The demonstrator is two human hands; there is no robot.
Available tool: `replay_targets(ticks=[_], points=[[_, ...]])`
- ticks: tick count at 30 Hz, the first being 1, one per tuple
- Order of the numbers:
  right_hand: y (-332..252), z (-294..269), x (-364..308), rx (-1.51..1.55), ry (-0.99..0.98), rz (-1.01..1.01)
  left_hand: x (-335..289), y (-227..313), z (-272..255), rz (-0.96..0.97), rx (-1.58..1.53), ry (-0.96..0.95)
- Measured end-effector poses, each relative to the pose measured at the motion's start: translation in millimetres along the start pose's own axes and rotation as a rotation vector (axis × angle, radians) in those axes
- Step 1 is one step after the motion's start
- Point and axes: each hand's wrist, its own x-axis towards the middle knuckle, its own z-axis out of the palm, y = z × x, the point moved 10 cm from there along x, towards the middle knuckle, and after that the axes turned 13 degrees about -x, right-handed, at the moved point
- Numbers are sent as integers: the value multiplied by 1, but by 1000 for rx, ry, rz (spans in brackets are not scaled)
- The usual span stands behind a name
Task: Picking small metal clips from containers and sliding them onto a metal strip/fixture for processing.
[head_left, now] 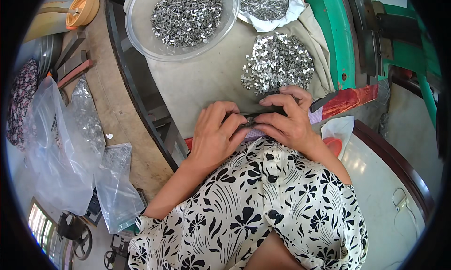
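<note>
My left hand point(217, 131) and my right hand point(290, 122) meet at the near edge of a beige cloth point(188, 84). Thumb and fingers of both are pinched together around a small dark metal piece point(250, 121); its exact shape is mostly hidden by the fingertips. Just beyond my right hand lies a loose pile of small flat shiny metal pieces point(279, 63), close to its raised fingers. Farther off, a round clear plastic tub point(137, 32) holds many small metal pieces. Beside it, a bowl of thin metal pins point(265, 3) has white plastic point(277, 23) over its rim.
Green machine framing point(324, 30) stands at the right. To the left, a brown worktop point(112, 82) carries clear plastic bags point(115, 176), a reddish bar point(75, 73) and an orange-yellow cap point(82, 9). A white bag with a red item point(334, 140) sits right of my right forearm.
</note>
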Motion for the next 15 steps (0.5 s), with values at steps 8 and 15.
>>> replay_targets(ticks=[8, 15], points=[[26, -21, 0, -115, 87, 121, 2, 4, 2, 38, 18, 1], [24, -20, 11, -153, 94, 85, 10, 12, 10, 81, 77, -11]])
